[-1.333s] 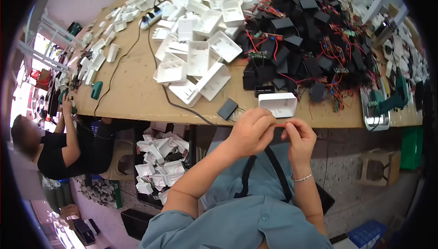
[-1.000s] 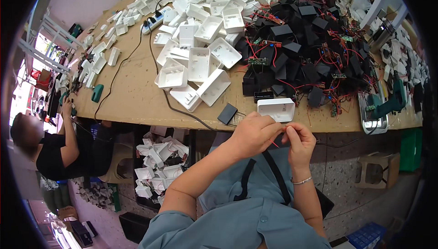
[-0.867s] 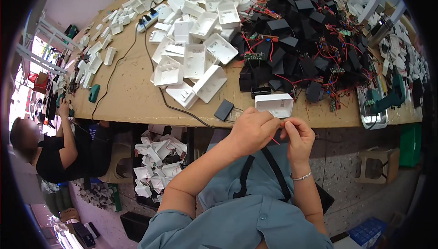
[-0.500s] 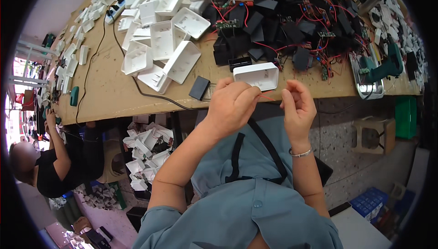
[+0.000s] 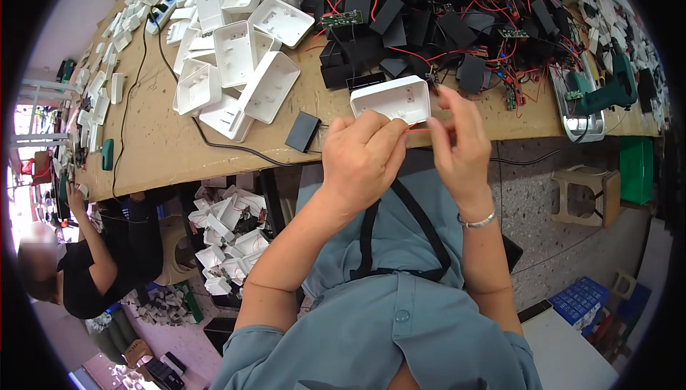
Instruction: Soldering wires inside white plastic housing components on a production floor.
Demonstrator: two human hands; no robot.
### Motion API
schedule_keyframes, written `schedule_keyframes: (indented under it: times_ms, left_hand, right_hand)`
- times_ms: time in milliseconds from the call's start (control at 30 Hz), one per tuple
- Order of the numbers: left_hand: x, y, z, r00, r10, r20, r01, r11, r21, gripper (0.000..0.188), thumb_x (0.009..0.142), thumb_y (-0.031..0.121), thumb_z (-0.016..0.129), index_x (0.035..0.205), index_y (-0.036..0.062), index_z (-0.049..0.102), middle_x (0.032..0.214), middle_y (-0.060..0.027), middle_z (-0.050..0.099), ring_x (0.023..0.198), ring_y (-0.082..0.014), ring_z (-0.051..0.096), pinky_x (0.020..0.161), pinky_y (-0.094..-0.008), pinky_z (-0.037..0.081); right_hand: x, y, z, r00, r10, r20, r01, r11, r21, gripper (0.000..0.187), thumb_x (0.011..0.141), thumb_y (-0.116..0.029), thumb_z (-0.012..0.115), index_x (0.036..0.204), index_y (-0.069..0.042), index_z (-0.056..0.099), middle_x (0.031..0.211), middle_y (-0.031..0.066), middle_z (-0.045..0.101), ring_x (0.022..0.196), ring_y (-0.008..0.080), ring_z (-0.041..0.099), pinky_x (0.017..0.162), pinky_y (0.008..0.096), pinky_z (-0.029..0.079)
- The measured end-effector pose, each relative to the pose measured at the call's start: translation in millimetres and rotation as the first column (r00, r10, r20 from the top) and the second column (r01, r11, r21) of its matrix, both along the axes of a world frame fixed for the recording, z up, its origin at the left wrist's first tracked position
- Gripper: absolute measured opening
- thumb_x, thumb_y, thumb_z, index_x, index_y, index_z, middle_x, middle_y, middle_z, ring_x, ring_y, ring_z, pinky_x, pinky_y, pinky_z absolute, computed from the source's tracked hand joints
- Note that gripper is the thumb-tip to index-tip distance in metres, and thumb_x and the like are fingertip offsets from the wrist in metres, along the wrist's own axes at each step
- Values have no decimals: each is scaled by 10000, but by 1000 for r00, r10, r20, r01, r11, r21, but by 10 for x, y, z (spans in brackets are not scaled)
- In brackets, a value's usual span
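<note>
My left hand (image 5: 363, 155) is closed in a pinch on a thin red wire (image 5: 419, 131), which sticks out to the right from between the fingertips. Whatever else the left hand may hold is hidden behind its fingers. My right hand (image 5: 461, 148) is beside the wire's free end, thumb and fingers apart, with nothing visible between them. Just beyond both hands, a white open plastic case (image 5: 391, 98) rests at the table edge, its hollow side toward me. To the left of my left hand lies a small black box (image 5: 304, 132) with a lead running toward that hand.
White plastic cases (image 5: 236, 54) pile up at left. Black boxes with circuit boards and red wires (image 5: 421, 25) heap at the back. A green power screwdriver (image 5: 607, 90) lies by a metal tray (image 5: 577, 124) at right. A black cable (image 5: 236, 152) crosses the table. Another person (image 5: 86, 268) sits at left.
My right hand has moved slightly up and its fingers have spread near the red wire. My left hand still pinches the wire. The whole view has shifted a little.
</note>
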State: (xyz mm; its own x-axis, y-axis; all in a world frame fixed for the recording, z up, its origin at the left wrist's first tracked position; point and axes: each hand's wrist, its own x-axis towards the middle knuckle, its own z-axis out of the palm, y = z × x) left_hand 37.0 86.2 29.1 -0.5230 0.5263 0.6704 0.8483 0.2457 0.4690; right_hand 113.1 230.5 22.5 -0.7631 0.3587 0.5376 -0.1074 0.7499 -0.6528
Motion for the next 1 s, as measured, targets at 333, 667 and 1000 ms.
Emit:
schedule_keyframes:
  times_ms: [333,667,1000]
  left_hand:
    - [-82,-48,132,997,79,-16,-81,989,-122,140,659,98,724,791,86,678,1092,-90,570,1039,-265,527,842,-395,281]
    - [-111,89,116,1000,2,-12,-4,983,-182,106,677,47,710,771,23,667,1121,-111,582,1113,-288,520,893,-401,303]
    - [-132,112,44,996,4,86,6,993,-116,133,666,6,706,790,13,660,1093,-139,585,1019,-291,547,881,-390,380]
  right_hand:
    - [1001,919,168,895,-434,-103,383,866,-321,347,894,12,561,1237,26,515,1028,78,613,768,86,572,662,221,491]
    - [1046,2538,10,723,-690,-33,660,704,-262,620,888,-90,624,1393,86,310,1375,192,453,1279,255,435,1063,316,332]
    - [730,3247,162,786,-576,-226,419,763,-492,225,807,-129,733,929,30,631,853,73,670,708,136,622,689,275,489]
